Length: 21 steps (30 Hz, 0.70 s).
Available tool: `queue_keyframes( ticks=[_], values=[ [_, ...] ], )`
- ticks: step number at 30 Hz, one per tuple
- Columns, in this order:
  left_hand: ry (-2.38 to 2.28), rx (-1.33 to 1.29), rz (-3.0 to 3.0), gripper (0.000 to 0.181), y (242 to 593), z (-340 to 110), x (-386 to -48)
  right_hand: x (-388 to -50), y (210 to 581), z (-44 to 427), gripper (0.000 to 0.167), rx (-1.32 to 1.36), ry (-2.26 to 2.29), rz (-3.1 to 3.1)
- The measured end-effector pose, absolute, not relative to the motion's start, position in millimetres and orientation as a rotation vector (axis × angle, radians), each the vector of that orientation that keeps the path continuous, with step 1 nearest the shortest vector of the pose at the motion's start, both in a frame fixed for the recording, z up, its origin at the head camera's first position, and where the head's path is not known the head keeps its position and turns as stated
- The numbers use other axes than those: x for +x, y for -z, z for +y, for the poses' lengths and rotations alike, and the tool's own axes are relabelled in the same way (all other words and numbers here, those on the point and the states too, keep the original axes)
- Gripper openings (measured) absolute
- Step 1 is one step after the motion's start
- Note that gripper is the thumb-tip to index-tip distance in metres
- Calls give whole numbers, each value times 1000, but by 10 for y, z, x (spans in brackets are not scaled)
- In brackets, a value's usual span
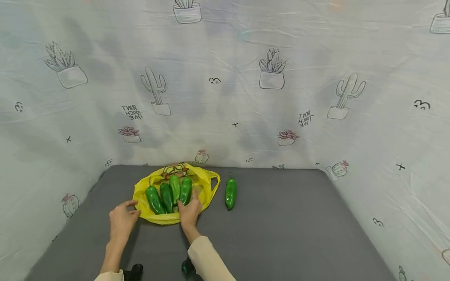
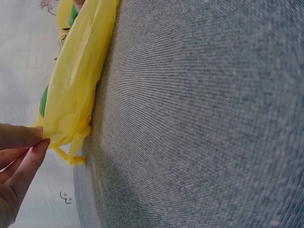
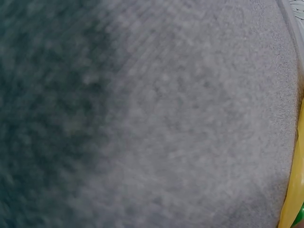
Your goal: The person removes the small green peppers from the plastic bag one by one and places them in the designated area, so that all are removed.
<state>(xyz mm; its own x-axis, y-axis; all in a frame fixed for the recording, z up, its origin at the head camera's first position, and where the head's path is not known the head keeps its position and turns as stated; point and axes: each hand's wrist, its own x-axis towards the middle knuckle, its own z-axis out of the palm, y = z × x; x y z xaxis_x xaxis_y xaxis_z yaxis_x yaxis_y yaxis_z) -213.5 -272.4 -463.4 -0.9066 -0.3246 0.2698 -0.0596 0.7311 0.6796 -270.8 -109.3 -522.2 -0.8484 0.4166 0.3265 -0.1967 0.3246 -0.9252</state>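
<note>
A yellow plastic bag [image 1: 165,219] lies with its mouth spread wide on the grey table. Inside it, several green peppers [image 1: 154,200] lie side by side. My left hand [image 1: 121,222] pinches the bag's left edge between thumb and fingers, plain in the left wrist view, where the bag [image 2: 78,71] stretches away from the fingertips. Reaching over the bag's front rim, my right hand [image 1: 190,210] grips the rightmost pepper [image 1: 186,189], its lower end hidden by the fingers. The right wrist view catches only a strip of the bag [image 3: 295,180] at its edge.
A single green pepper [image 1: 230,194] lies on the grey table [image 1: 281,226] to the right of the bag. Behind and at both sides hangs a pale curtain [image 1: 225,117] printed with cacti. One bag handle loop [image 1: 215,186] stands out on the right.
</note>
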Motion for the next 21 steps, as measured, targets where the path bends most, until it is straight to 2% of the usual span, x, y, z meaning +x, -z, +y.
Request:
queue_keyframes(
  ticks=[9, 21],
  values=[
    [1002, 293, -2577, 36, 4633, -2784, -2100, -2672, 5246, -1139, 57, -91, -1517, -2063],
    [1015, 317, -2591, 35, 4684, -2797, -2203, -2646, 5170, -1093, 59, -143, -1570, -2115]
  ],
)
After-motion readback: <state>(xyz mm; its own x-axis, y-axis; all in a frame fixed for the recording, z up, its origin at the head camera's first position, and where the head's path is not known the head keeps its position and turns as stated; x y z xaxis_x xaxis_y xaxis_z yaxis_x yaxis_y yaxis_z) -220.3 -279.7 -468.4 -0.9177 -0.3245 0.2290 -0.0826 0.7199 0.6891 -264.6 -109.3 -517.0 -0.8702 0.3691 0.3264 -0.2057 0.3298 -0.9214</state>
